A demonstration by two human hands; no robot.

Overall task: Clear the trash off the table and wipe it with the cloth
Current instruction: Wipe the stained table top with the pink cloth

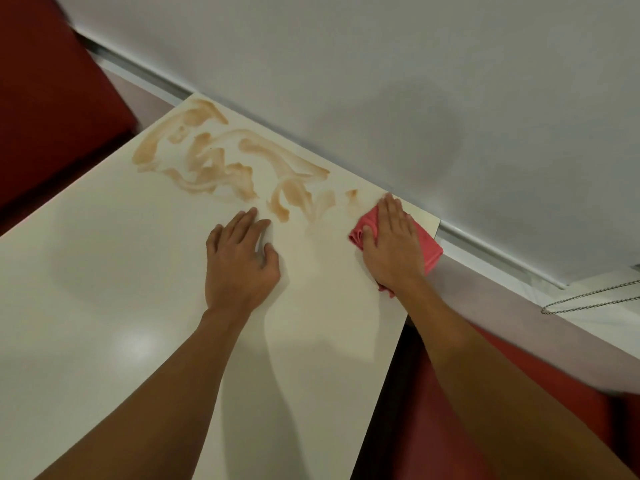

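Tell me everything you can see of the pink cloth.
The pink cloth looks like soft fabric, folded into a pad with bunched folds at its left edge. It lies on the cream table near the far right corner, one part seeming to reach past the table's edge. The right hand presses flat on it with straight fingers, hiding its middle. Brown smears begin just left of it.
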